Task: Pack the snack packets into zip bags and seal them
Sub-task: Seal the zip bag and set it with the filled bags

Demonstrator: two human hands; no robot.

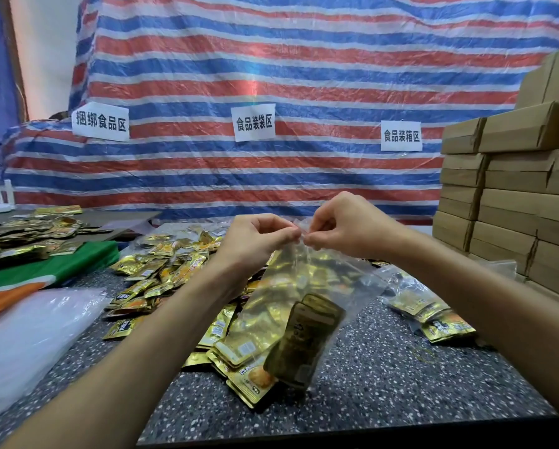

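Woven plastic tarpaulin [304,76]: red, blue and white stripes. Stone tabletop [385,367]: dark grey, speckled white. Foil snack packets [161,273]: gold, orange pictures. Plastic zip bag [304,286]: clear, colourless. Flat cardboard boxes [505,202]: plain brown. Paper labels [254,122]: white, black characters. Folded cloth [45,270]: green and orange.

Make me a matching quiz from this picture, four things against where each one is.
Things:
1. zip bag
2. cardboard boxes
3. loose snack packets
4. paper signs

Places:
A. stuck on the striped tarp
B. piled on the speckled table
C. pinched at its top by the left hand and right hand
D. stacked at the right edge

Pairs: 1-C, 2-D, 3-B, 4-A
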